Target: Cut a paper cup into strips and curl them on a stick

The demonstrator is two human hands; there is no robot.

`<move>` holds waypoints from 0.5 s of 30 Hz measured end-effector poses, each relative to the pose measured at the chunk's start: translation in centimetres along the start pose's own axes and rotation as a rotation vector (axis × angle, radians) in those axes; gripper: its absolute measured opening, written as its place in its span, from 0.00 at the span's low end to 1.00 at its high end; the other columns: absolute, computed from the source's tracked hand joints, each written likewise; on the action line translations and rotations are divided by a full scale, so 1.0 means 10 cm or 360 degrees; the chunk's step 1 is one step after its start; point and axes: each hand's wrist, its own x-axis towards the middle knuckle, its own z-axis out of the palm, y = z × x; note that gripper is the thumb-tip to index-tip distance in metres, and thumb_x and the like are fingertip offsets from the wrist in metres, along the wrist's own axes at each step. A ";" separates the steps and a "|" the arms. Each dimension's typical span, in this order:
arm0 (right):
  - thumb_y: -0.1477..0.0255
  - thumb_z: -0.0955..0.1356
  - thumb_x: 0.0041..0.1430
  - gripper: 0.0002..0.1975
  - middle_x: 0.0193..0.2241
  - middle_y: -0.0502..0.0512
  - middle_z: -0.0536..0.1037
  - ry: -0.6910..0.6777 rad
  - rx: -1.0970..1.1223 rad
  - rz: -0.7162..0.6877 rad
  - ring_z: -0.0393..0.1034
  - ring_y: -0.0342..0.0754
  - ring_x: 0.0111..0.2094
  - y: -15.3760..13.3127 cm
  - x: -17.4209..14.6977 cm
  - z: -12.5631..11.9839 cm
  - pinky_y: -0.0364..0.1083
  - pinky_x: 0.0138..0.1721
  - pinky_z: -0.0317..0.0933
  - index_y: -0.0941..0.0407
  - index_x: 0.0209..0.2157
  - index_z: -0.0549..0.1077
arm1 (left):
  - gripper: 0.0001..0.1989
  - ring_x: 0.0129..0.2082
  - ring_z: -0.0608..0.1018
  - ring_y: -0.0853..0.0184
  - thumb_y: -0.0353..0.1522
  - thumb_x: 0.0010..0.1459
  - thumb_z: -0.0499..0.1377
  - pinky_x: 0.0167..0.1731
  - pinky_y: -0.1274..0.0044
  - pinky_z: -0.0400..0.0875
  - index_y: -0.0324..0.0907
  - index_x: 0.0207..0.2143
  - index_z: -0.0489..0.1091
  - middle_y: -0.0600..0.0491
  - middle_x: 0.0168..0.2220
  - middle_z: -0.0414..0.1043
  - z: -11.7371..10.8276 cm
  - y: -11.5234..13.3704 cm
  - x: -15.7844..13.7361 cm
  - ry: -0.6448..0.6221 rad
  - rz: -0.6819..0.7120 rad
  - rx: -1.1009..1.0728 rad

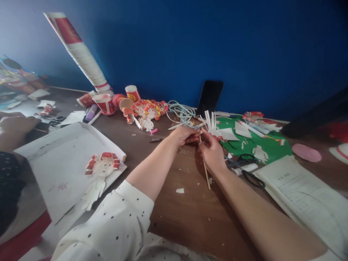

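My two hands meet over the middle of the brown table. The fingers of my right hand are closed round a thin wooden stick, which slants down toward me. My left hand pinches at the stick's upper end, where a small pale bit shows between the fingertips. White paper cut into a fringe stands up just behind my fingers; whether it is joined to the stick I cannot tell. To the right of my right hand are black-handled scissors and a white tube.
A green sheet with paper scraps lies right, beside a booklet. A phone leans on the blue wall near a coiled cable. Left are stacked paper cups, a paper doll and another person's hand.
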 end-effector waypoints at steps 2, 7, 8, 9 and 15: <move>0.70 0.67 0.50 0.23 0.48 0.62 0.75 -0.0004 0.0076 0.0093 0.74 0.49 0.34 -0.06 -0.03 0.02 0.45 0.27 0.68 0.58 0.50 0.68 | 0.07 0.18 0.72 0.76 0.21 0.53 0.59 0.23 0.83 0.73 0.34 0.23 0.69 0.54 0.19 0.69 0.01 0.01 -0.01 0.0053 -0.0014 -0.0010; 0.64 0.66 0.54 0.18 0.29 0.58 0.79 -0.0065 -0.0120 0.0253 0.66 0.44 0.15 -0.15 -0.07 0.01 0.42 0.13 0.57 0.59 0.44 0.70 | 0.09 0.16 0.70 0.78 0.21 0.52 0.60 0.22 0.85 0.72 0.35 0.20 0.66 0.57 0.15 0.66 0.01 0.03 -0.02 0.0147 -0.0024 -0.0027; 0.64 0.66 0.55 0.17 0.25 0.56 0.78 -0.0076 -0.0161 0.0253 0.64 0.43 0.13 -0.14 -0.07 0.00 0.42 0.13 0.56 0.59 0.44 0.71 | 0.10 0.15 0.69 0.78 0.21 0.52 0.60 0.21 0.85 0.71 0.35 0.20 0.66 0.57 0.15 0.65 0.01 0.04 -0.02 0.0153 -0.0026 -0.0021; 0.64 0.65 0.55 0.17 0.23 0.55 0.77 -0.0078 -0.0185 0.0239 0.63 0.42 0.12 -0.14 -0.07 -0.01 0.42 0.14 0.56 0.59 0.43 0.71 | 0.10 0.15 0.69 0.78 0.21 0.52 0.60 0.21 0.85 0.70 0.35 0.20 0.66 0.57 0.14 0.65 0.01 0.04 -0.02 0.0154 -0.0029 -0.0014; 0.64 0.66 0.55 0.16 0.23 0.55 0.78 -0.0062 -0.0212 0.0153 0.69 0.46 0.18 -0.07 -0.04 -0.04 0.43 0.20 0.60 0.58 0.41 0.73 | 0.08 0.14 0.68 0.79 0.21 0.51 0.60 0.19 0.86 0.68 0.34 0.21 0.67 0.56 0.15 0.67 0.01 0.06 -0.06 0.0144 -0.0042 0.0034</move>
